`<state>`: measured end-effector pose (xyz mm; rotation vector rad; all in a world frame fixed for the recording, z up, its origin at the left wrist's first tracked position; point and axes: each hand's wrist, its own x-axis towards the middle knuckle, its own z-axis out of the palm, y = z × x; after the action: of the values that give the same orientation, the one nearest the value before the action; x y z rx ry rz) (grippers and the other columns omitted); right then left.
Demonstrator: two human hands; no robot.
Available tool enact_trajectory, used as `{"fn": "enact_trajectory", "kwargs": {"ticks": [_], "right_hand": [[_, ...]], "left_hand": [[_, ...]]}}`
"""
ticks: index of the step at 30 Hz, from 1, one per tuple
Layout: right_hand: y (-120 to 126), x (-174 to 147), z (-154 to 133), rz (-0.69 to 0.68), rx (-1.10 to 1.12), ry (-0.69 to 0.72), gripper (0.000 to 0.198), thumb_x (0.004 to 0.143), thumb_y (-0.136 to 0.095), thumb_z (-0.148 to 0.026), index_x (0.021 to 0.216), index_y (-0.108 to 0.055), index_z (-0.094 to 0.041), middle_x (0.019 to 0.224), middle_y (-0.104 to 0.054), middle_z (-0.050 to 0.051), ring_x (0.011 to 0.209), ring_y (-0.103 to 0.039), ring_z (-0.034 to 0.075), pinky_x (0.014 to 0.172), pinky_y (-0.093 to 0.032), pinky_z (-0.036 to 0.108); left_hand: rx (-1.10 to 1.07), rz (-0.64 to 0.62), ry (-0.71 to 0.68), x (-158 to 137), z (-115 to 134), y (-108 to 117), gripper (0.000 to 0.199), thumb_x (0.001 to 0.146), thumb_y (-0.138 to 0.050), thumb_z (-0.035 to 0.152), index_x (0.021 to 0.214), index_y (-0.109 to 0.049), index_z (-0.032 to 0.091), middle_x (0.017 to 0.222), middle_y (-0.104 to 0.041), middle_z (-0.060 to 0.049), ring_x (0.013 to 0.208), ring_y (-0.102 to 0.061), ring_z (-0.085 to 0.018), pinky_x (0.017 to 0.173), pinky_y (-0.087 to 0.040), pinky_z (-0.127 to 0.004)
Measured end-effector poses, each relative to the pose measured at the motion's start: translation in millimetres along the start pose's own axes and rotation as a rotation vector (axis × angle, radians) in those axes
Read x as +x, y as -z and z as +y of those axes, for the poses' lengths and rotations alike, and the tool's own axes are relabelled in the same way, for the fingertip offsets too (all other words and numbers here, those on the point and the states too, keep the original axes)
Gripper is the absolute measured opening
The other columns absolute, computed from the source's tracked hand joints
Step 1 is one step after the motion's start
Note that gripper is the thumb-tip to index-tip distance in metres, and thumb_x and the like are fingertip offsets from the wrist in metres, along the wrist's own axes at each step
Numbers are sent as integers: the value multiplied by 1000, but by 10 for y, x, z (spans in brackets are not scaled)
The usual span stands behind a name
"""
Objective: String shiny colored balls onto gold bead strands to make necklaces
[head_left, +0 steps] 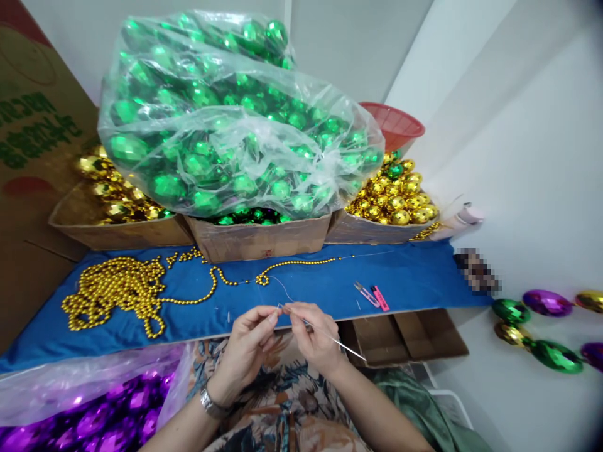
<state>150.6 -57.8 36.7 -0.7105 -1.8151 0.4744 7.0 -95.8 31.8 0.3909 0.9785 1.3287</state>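
Observation:
At the front edge of the blue-covered table, my left hand (252, 339) and my right hand (315, 336) meet fingertip to fingertip. Between the left thumb and forefinger is the end of a fine pale thread (285, 287), which curves up onto the cloth. A long thin needle (351, 351) runs through my closed right hand and sticks out toward the lower right. Whether thread and needle are joined is too small to tell. Beyond the hands, a strand of gold beads (188, 301) leads left to a heaped coil of gold beads (115, 292).
Pink-handled thread snips (366, 294) lie beside a small pink item (379, 298). Behind, a clear bag of green baubles (235, 138) rests on a cardboard box (264, 242), between boxes of gold baubles (400, 201). Purple baubles (108, 414) fill a bag at lower left.

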Motion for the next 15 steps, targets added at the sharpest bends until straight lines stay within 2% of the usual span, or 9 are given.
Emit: {"fn": "enact_trajectory", "kwargs": {"ticks": [15], "right_hand": [[20, -10, 16, -32, -8, 32, 29, 90, -54, -8, 115, -59, -22, 100, -72, 7, 94, -70, 16, 82, -60, 30]], "left_hand": [[7, -6, 10, -4, -20, 19, 18, 70, -80, 28, 82, -74, 17, 72, -60, 2, 45, -31, 1, 41, -27, -13]]}}
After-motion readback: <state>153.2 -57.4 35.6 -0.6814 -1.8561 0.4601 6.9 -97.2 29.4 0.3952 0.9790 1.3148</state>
